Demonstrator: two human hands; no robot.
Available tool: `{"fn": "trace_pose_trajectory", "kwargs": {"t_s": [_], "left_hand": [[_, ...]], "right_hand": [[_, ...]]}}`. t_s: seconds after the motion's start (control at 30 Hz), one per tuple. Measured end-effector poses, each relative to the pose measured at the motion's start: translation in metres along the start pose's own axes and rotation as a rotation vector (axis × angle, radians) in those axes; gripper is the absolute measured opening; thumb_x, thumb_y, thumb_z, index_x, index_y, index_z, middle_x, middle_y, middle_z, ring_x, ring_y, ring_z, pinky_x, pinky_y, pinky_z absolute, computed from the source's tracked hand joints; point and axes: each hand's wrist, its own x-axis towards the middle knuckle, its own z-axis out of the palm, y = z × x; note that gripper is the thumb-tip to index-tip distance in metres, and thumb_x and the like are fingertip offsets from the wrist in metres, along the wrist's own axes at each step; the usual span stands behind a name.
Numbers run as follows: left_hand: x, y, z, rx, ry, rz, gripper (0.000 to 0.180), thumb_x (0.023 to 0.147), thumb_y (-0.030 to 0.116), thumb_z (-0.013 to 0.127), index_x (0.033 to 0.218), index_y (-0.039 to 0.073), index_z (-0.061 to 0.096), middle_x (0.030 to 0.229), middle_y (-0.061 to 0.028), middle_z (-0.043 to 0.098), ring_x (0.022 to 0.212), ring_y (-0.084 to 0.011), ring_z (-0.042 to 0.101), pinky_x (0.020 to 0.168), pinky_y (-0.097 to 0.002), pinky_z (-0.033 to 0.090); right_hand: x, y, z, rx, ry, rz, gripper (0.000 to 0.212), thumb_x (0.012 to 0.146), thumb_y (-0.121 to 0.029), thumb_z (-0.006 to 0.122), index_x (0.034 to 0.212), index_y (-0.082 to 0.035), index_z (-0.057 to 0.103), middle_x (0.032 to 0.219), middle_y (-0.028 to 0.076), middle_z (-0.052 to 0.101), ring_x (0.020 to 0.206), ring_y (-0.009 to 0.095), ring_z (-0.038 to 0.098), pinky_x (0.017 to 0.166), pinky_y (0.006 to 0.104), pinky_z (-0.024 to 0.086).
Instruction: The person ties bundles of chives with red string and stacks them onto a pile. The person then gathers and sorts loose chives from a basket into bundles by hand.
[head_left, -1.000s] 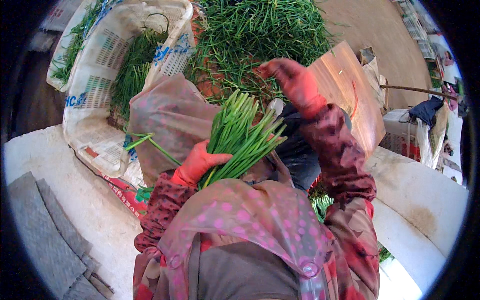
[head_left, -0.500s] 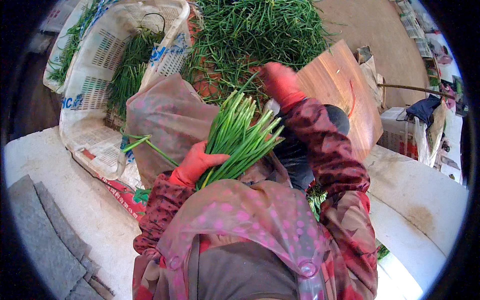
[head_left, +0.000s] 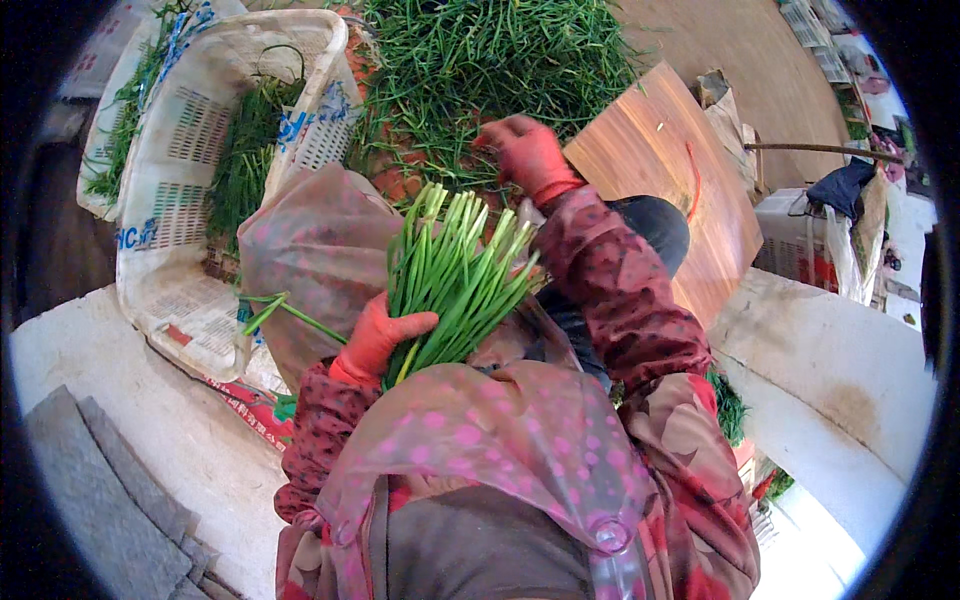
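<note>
Beyond a worker's lap, a loose pile of long green stalks [head_left: 490, 75] spreads on the far side of both hands, with the right hand [head_left: 528, 158] clearly the nearer of the two. That hand, in an orange-red glove, extends over the pile's near edge with its fingers curled; whether it grips a stalk cannot be told. The left hand [head_left: 378, 338], gloved alike, wraps around the lower part of a thick green bundle [head_left: 450, 275], its thumb laid across the stalks. The bundle sits above the lap, its long axis slanting from near left to far right, the pale ends fanning toward the right hand, just beyond them. The pile's stalks lie tangled, pointing many ways. A bent stalk [head_left: 265, 307] rests on the spotted translucent apron [head_left: 315, 235], left of the bundle. To the far left stands a white basket [head_left: 145, 275] holding more greens; to the right leans a wood-grained board [head_left: 655, 165].
</note>
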Motion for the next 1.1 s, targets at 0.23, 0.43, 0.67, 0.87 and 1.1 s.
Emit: {"fn": "trace_pose_trajectory", "kwargs": {"t_s": [0.23,0.43,0.67,0.87,1.1], "left_hand": [[-0.005,0.005,0.003,-0.009,0.049,0.045,0.046,0.079,0.009,0.07,0.121,-0.002,0.055,0.11,-0.008,0.063,0.094,-0.0169,0.061,0.086,-0.0327,0.049],[-0.006,0.011,0.006,-0.009,0.066,0.016,0.043,0.08,0.008,0.069,0.12,-0.002,0.056,0.109,-0.0087,0.064,0.093,-0.0172,0.062,0.087,-0.0331,0.05],[-0.001,0.002,0.001,-0.029,0.078,-0.032,0.039,0.08,0.008,0.07,0.115,-0.003,0.059,0.104,-0.0076,0.066,0.089,-0.016,0.063,0.083,-0.0314,0.051],[0.0,0.001,0.002,0.051,0.102,-0.009,0.04,0.079,0.009,0.072,0.115,-0.003,0.059,0.103,-0.007,0.066,0.089,-0.0142,0.062,0.082,-0.0296,0.051],[0.001,0.003,0.004,0.075,0.069,-0.001,0.04,0.08,0.008,0.07,0.116,-0.002,0.059,0.105,-0.0074,0.066,0.09,-0.015,0.062,0.084,-0.0307,0.05]], "right_hand": [[-0.063,-0.032,-0.008,-0.237,-0.419,-0.553,0.037,0.082,-0.023,0.07,0.115,-0.009,0.062,0.113,0.01,0.062,0.096,0.022,0.06,0.083,0.0351,0.05],[-0.069,-0.024,0.01,-0.281,-0.445,-0.844,0.029,0.076,-0.017,0.074,0.104,-0.011,0.066,0.118,0.016,0.059,0.106,0.033,0.057,0.09,0.0393,0.047],[-0.054,0.0,0.016,-0.799,-0.257,-0.594,0.013,0.08,-0.016,0.068,0.085,-0.005,0.064,0.086,0.015,0.064,0.082,0.033,0.062,0.072,0.0409,0.05],[-0.033,-0.022,-0.013,-0.424,-0.069,-0.574,0.021,0.081,-0.023,0.069,0.096,-0.008,0.067,0.095,0.012,0.067,0.091,0.031,0.062,0.082,0.0366,0.049],[-0.035,-0.016,0.031,-0.83,-0.369,-0.674,0.016,0.08,-0.024,0.066,0.087,-0.01,0.067,0.101,0.011,0.067,0.098,0.033,0.061,0.084,0.0428,0.048]]}}
